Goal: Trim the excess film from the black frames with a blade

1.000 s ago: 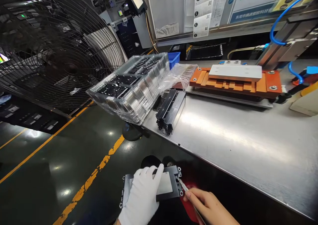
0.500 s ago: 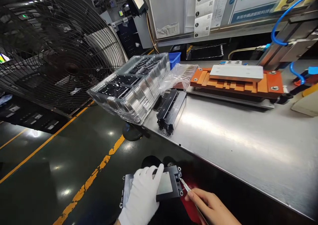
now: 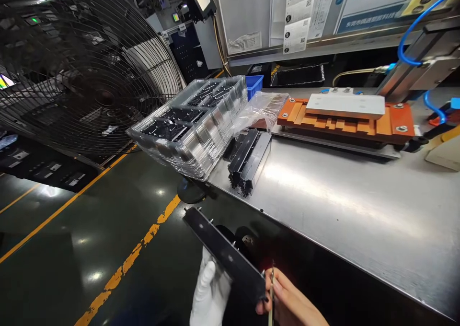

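Observation:
My left hand [image 3: 210,287], in a white glove, is closed on a long black plastic housing [image 3: 226,256] with small pins along its upper edge. The housing is tilted, its long side face turned towards me and its right end low. At that end, my bare right hand [image 3: 287,295] grips a slim knife [image 3: 271,292] with its tip pointing up. Some right-hand fingers reach behind or against the end of the housing; whether they touch it is hard to see. On the bench's near left part lie similar black housings [image 3: 249,160] side by side.
A stack of clear plastic trays [image 3: 215,124] with black parts stands at the left of the metal bench [image 3: 323,192]. An orange fixture [image 3: 345,120] with a white block sits behind. A large fan [image 3: 104,86] stands left; a blue bin [image 3: 253,84] is at the back.
The housing has been turned from its labelled broad face to a narrow side and tilted. My left hand now holds it from below. The knife has swung upright beside its right end.

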Demonstrator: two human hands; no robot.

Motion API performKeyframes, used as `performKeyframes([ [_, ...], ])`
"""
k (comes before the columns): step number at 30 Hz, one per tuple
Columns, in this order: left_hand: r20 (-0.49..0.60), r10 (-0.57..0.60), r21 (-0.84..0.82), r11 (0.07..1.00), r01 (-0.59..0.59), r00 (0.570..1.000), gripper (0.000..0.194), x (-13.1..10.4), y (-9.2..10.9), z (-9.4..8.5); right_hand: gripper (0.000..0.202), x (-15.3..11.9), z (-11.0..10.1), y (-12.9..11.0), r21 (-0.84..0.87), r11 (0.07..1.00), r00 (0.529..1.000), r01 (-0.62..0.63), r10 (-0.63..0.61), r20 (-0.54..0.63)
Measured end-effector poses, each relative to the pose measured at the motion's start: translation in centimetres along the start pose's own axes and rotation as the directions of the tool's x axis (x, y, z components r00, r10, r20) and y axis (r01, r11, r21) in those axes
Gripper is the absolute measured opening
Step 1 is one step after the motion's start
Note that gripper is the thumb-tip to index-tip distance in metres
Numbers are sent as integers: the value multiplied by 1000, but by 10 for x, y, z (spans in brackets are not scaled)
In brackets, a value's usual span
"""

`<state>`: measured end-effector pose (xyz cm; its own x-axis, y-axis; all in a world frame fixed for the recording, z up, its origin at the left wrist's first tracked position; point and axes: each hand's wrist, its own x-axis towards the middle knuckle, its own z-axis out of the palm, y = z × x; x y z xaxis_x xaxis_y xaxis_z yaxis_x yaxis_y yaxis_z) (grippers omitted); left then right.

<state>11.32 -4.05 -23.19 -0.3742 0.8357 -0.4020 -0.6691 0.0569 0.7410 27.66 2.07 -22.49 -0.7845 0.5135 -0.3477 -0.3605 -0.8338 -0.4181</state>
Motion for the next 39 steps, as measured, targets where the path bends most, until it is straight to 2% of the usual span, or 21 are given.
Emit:
performKeyframes([
  [3,118,-135,-66,987,144,984,42,-5,-10,9,44,-1,6,-14,-79,995,996,-55,60,60],
  [5,183,-252,-117,954,276,950,29,-9,-11,11,44,-7,7,-28,-290,954,996,-74,87,32],
  [6,186,-291,-142,937,319,938,24,-10,-10,10,43,-11,7,-35,-444,895,998,-53,58,-3],
  [7,170,-314,-158,927,340,934,21,-12,-8,10,42,-15,6,-43,-608,794,999,-23,5,-32],
  [9,128,-330,-164,923,348,935,17,-14,-6,9,38,-19,3,-57,-873,487,995,33,-98,-17],
  [11,128,-336,-150,923,353,933,21,-17,-6,10,36,-19,-1,-65,-978,197,993,68,-113,46],
  [12,140,-341,-146,921,360,929,24,-18,-6,11,37,-17,-2,-67,-992,96,992,84,-101,75],
  [14,150,-347,-146,918,368,926,28,-21,-6,15,40,-13,-3,-69,-993,-21,988,119,-92,120],
  [16,139,-344,-138,922,362,928,29,-23,-6,18,42,-10,-2,-70,-987,-57,984,147,-92,152],
  [23,151,-337,-84,932,352,929,33,-26,-3,20,44,-10,6,-74,-986,-55,985,156,-62,159],
  [27,190,-333,-49,936,348,923,39,-26,-3,19,48,-12,3,-70,-980,-85,976,182,-109,191],
  [33,232,-344,-44,930,364,910,34,-25,-4,18,53,-11,-1,-65,-971,-49,955,233,-177,238],
  [36,184,-351,-58,928,367,918,33,-26,-4,17,47,-10,-3,-64,-966,-44,943,256,-210,259],
  [39,119,-369,-96,920,381,922,32,-28,-7,13,44,-9,-4,-64,-958,-90,930,273,-230,286],
])
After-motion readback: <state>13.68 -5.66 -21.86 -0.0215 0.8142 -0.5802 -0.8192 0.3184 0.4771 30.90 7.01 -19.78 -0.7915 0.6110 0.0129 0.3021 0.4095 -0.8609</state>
